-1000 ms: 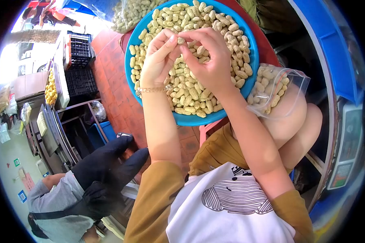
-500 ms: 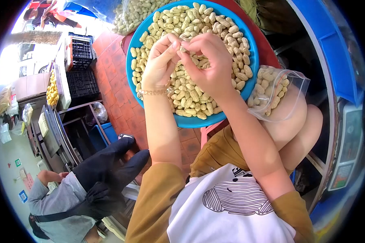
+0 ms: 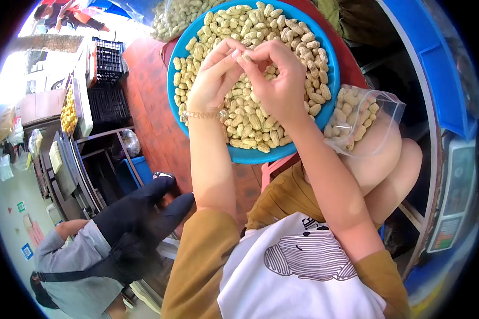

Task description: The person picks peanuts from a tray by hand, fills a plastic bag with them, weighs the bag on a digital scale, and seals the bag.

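A round blue basin (image 3: 332,80) heaped with unshelled peanuts (image 3: 253,119) lies in front of me. Above its middle, my left hand (image 3: 215,74) and my right hand (image 3: 277,80) meet at the fingertips. Thumbs and index fingers are pinched together around a small pale piece (image 3: 243,56), peanut-coloured and mostly hidden by the fingers. A bracelet circles my left wrist. On my leg, to the right of the basin, rests a clear zip bag (image 3: 364,119) partly filled with peanuts.
Behind the basin stands a large clear bag of peanuts (image 3: 178,18). Black crates (image 3: 107,64) are stacked at the left, near a metal rack (image 3: 104,154). A person in grey (image 3: 85,255) sits at lower left. A blue shelf edge (image 3: 436,58) runs along the right.
Both hands stay together over the basin, their joined fingertips slightly higher in view. The small pale piece shows less between the fingers. The view has shifted a little.
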`<move>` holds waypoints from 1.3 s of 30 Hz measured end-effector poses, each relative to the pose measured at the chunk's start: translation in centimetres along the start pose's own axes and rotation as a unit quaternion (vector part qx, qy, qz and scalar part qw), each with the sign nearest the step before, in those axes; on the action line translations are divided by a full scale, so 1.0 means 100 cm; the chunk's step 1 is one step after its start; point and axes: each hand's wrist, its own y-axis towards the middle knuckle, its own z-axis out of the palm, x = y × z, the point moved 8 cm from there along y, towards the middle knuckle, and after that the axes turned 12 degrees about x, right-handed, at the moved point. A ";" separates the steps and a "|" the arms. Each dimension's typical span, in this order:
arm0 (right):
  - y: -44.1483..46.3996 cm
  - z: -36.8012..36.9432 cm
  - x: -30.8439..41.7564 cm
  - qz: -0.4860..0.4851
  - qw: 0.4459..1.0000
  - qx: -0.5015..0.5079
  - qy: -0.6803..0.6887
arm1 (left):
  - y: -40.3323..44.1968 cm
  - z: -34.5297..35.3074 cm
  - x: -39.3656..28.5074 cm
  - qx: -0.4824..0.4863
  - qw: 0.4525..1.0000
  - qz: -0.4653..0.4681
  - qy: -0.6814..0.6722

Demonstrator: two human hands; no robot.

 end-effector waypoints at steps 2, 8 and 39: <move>0.003 -0.002 0.001 -0.006 0.999 0.009 -0.030 | -0.004 -0.005 -0.002 -0.007 1.000 0.007 -0.012; -0.004 -0.009 -0.026 0.045 0.996 -0.025 -0.073 | -0.136 -0.032 -0.079 -0.390 0.868 0.215 0.219; -0.011 -0.003 -0.034 -0.027 0.981 -0.032 -0.191 | -0.220 -0.041 -0.081 -0.582 0.645 0.191 0.458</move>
